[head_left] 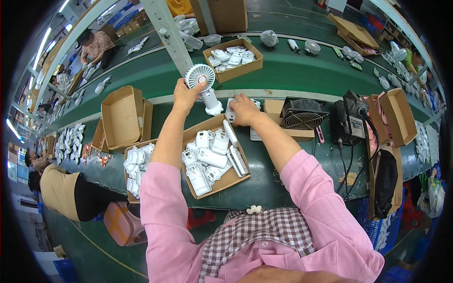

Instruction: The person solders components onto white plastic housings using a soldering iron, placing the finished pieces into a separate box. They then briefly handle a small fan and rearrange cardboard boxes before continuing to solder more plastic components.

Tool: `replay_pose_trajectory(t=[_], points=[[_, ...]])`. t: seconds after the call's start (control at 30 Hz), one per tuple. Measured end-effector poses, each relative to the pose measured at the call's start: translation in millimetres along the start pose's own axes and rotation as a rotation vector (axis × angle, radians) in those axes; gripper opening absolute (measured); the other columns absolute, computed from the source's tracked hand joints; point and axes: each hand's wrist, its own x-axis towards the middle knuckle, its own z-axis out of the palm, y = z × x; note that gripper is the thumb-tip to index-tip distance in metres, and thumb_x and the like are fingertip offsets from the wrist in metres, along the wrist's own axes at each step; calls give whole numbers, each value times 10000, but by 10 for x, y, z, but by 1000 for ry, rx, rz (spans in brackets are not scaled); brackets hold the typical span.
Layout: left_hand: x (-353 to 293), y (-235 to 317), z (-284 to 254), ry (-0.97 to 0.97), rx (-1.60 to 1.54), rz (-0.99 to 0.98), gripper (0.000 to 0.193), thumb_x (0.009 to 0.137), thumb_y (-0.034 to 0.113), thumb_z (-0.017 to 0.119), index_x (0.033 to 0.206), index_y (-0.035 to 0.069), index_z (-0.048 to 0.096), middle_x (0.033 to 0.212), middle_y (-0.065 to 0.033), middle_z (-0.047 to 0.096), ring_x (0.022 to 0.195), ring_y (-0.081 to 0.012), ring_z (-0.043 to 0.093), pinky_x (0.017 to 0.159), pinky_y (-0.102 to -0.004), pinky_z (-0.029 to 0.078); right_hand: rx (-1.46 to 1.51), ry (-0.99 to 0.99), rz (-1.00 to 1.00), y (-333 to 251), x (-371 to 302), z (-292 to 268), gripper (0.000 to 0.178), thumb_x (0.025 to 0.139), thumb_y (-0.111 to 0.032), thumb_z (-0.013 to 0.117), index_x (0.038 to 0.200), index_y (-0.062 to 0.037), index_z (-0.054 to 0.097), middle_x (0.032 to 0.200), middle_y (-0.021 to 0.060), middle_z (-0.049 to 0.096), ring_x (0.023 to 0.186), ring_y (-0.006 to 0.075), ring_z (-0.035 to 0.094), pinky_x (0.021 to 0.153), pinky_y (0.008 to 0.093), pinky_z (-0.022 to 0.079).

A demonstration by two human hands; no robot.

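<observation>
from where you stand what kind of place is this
Most likely a factory assembly line for small handheld fans. The left hand holds a white round-headed plastic fan over a long green workbench, open cardboard boxes of white plastic fan casings sit beside it, and other seated workers line the benches.

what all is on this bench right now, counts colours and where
handheld fan: one, white, held up over the green bench by the left hand
white plastic part: one, under the right hand
cardboard tray of fan housings: one, brown with white parts, right in front of the person
second tray: one, white parts, to its left
open empty carton: one, brown, far left
box of white parts: one, far side
black box fan: one, right of centre
black power unit: one, further right
left hand: fingers closed on the fan
right hand: resting on the part
</observation>
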Motion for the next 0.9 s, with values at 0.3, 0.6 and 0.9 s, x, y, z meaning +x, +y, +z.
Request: replay_pose_trajectory(t=[0.3,0.6,0.9], points=[[5,-65,-33,-37,-80,4,462,768,193,778,1039,-68,510,929,-123,629,736,-137,640,606,-233,551,-1,-21,-40,-41,-4,-144,512,579,-394,801,990,-130,647,1110,144,527,1100,325,442,949,418,362],[-12,-48,-31,-50,-135,5,477,776,179,769,1063,-80,491,946,-134,632,745,-144,644,605,-241,557,111,74,-42,-114,73,-50,544,613,-379,806,1013,-38,667,1053,194,617,1045,343,543,948,391,430],[45,-67,-65,-74,-97,33,473,778,150,763,1091,-69,484,975,-125,627,766,-142,636,607,-234,553,281,338,-21,-122,99,241,426,637,-253,819,944,-19,640,1000,177,620,1015,336,561,884,398,457]])
